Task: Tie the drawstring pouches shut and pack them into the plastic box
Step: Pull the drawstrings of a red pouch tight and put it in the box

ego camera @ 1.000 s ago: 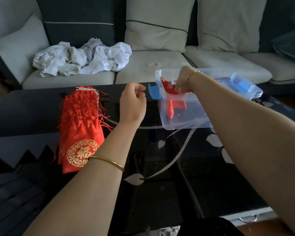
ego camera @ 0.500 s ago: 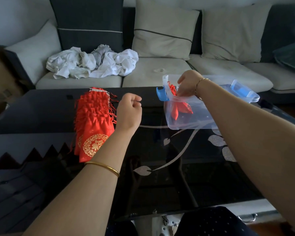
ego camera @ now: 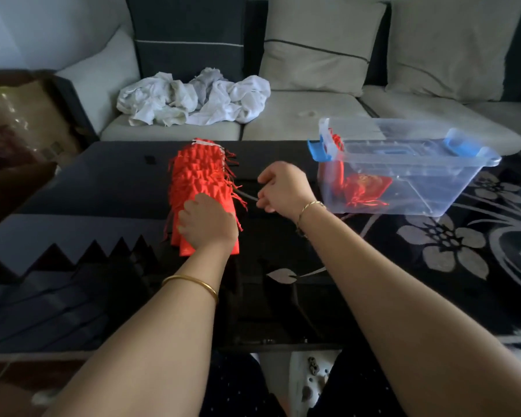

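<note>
The left hand (ego camera: 208,225) is laid on the near end of the stack of red pouches (ego camera: 199,173), with its fingers relaxed on the cloth. The right hand (ego camera: 283,188) is held just right of the stack, above the black table (ego camera: 283,296), with fingers loosely curled and nothing seen in them. Further right, the plastic box (ego camera: 448,182) is set, with packed pouches (ego camera: 364,188) inside.
</note>
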{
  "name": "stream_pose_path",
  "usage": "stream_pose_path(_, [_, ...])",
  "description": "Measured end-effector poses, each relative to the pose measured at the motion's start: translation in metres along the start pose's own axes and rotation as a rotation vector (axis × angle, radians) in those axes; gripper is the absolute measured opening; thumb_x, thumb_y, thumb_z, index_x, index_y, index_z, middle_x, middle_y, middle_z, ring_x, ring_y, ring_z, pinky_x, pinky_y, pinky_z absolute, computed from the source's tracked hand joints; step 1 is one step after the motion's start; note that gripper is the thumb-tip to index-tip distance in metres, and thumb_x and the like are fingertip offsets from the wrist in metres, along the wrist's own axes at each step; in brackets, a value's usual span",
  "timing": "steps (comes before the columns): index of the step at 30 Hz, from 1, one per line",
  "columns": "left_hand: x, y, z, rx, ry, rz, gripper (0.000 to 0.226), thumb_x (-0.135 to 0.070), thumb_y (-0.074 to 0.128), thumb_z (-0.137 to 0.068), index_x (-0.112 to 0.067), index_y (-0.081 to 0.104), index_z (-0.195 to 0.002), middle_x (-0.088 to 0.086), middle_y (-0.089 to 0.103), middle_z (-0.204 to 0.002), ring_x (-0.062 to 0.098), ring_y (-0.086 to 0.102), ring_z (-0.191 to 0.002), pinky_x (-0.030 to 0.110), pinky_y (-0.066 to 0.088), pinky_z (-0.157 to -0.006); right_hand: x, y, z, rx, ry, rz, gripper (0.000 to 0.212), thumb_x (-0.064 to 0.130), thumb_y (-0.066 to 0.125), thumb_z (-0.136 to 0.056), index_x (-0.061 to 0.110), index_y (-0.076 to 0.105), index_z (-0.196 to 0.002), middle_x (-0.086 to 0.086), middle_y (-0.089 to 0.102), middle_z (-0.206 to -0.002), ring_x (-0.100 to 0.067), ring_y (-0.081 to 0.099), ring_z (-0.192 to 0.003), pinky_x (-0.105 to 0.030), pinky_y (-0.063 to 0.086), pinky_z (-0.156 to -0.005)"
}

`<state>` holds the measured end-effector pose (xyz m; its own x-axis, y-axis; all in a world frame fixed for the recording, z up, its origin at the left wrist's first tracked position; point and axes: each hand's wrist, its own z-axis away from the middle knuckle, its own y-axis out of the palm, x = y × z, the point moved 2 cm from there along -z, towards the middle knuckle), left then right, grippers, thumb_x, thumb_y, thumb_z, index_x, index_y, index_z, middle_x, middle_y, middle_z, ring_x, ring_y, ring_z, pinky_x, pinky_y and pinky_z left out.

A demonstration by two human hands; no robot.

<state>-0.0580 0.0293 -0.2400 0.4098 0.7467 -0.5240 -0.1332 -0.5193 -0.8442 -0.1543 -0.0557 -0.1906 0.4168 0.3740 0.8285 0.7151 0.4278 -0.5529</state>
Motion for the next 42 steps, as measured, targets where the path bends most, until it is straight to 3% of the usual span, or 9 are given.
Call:
stream_pose_path(5, [0.015,0.012,-0.011,0.070,0.131,-0.151,0.040,-0.023,0.054,-0.089,-0.005,0.045,-0.124,0.018,0.050,-0.129,0.037,0.048,-0.120,0.043,0.040,-0.101,-0.017,0.029,0.005,0.151,0.147,0.039,0.026,-0.008,0.044,-0.087,0.000,0.057,-0.108,-0.024,0.068,-0.091,-0.034,0.071,-0.079,-0.047,0.058,-0.075])
stream_pose_path(11, [0.016,0.003,-0.016,0.067,0.162,-0.015,0.028,-0.020,0.055,-0.092,-0.005,0.052,-0.115,0.017,0.059,-0.119,0.037,0.056,-0.110,0.046,0.045,-0.090,-0.017,0.044,0.003,0.133,0.096,0.114,0.017,0.009,0.041,-0.087,0.003,0.057,-0.086,-0.014,0.063,-0.085,-0.032,0.066,-0.080,-0.046,0.057,-0.074])
stream_pose_path(16, [-0.010,-0.020,-0.009,0.054,0.351,0.164,0.013,-0.016,0.052,-0.091,-0.007,0.053,-0.100,0.013,0.062,-0.107,0.033,0.058,-0.101,0.039,0.043,-0.082,-0.016,0.036,-0.002,0.080,0.253,-0.303,0.031,0.029,0.045,-0.093,0.006,0.058,-0.078,-0.011,0.059,-0.077,-0.027,0.060,-0.074,-0.045,0.056,-0.074])
stream_pose_path(21, [-0.041,-0.029,0.023,0.211,0.603,0.295,0.012,-0.016,0.063,-0.085,-0.015,0.051,-0.085,0.007,0.061,-0.092,0.025,0.057,-0.090,0.031,0.039,-0.074,-0.026,0.006,0.000,-0.104,0.168,-0.350,0.009,-0.002,0.060,-0.073,0.004,0.062,-0.079,-0.016,0.060,-0.079,-0.025,0.057,-0.074,-0.047,0.053,-0.076])
stream_pose_path(24, [-0.046,-0.033,0.019,0.144,0.578,0.426,0.023,-0.023,0.069,-0.083,-0.010,0.057,-0.097,0.006,0.059,-0.096,0.021,0.055,-0.091,0.030,0.044,-0.083,-0.031,-0.020,0.009,-0.073,0.181,-0.429,0.034,-0.010,0.058,-0.077,0.002,0.062,-0.108,-0.013,0.062,-0.091,-0.026,0.062,-0.084,-0.045,0.055,-0.081])
stream_pose_path(26, [-0.043,-0.037,0.007,0.037,0.538,0.373,0.043,-0.031,0.068,-0.083,-0.007,0.055,-0.117,0.009,0.056,-0.117,0.025,0.052,-0.111,0.036,0.041,-0.097,-0.035,-0.034,0.016,0.027,0.220,-0.579,0.038,-0.011,0.051,-0.084,0.003,0.056,-0.119,-0.011,0.063,-0.094,-0.025,0.063,-0.085,-0.042,0.055,-0.079])
stream_pose_path(29, [-0.041,-0.032,0.003,0.219,0.503,0.412,0.052,-0.037,0.061,-0.088,-0.010,0.049,-0.131,0.004,0.054,-0.126,0.018,0.049,-0.118,0.032,0.039,-0.100,-0.044,-0.046,0.022,0.142,0.245,-0.694,0.039,-0.013,0.047,-0.087,0.006,0.055,-0.120,-0.009,0.065,-0.096,-0.024,0.064,-0.089,-0.038,0.054,-0.079])
stream_pose_path(32, [-0.045,-0.026,0.011,0.403,0.525,0.500,0.026,-0.028,0.059,-0.092,-0.011,0.063,-0.111,0.002,0.064,-0.104,0.017,0.060,-0.101,0.026,0.045,-0.085,-0.054,-0.053,0.022,0.174,0.281,-0.697,0.038,-0.012,0.049,-0.085,0.009,0.057,-0.117,-0.011,0.064,-0.105,-0.026,0.062,-0.097,-0.040,0.053,-0.084])
stream_pose_path(42, [-0.052,-0.029,0.012,0.337,0.605,0.475,0.010,-0.020,0.059,-0.091,-0.012,0.066,-0.094,-0.003,0.062,-0.091,0.012,0.058,-0.086,0.027,0.046,-0.078,-0.065,-0.067,0.026,-0.010,0.315,-0.783,0.010,0.009,0.059,-0.089,0.008,0.064,-0.098,-0.009,0.067,-0.080,-0.022,0.067,-0.075,-0.034,0.058,-0.073])
